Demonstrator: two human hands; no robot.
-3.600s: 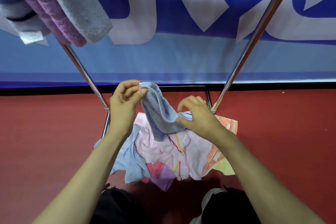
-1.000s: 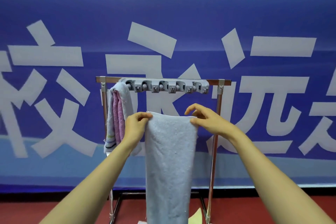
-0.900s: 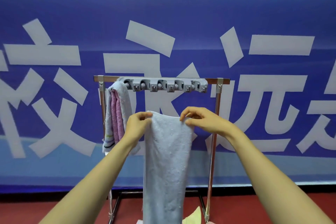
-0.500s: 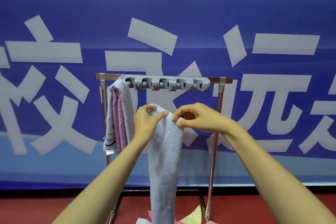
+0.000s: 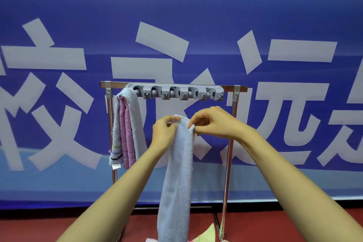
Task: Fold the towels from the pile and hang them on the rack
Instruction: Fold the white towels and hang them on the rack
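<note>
Towel [image 5: 176,173] in the head view hangs as a narrow strip, its long axis vertical, top edge gathered at the fingers and tail running off the bottom of the picture. Left hand [image 5: 163,133] pinches the top left corner, thumb and fingers curled on the cloth. Right hand [image 5: 214,124] pinches the top right edge just beside it, so the hands are close together with the fold between them. Rack [image 5: 238,143] stands beyond them, its top bar running left to right, higher and farther than the towel's top. Both hands look about equally near the bar, so the lift would likely go up and away. Hung towels [image 5: 127,127], grey and pink, drape at the bar's left end, and a grey hook strip [image 5: 176,92] fills the middle. Pile [image 5: 208,236] shows only as scraps of cloth on the floor near the rack's foot.
</note>
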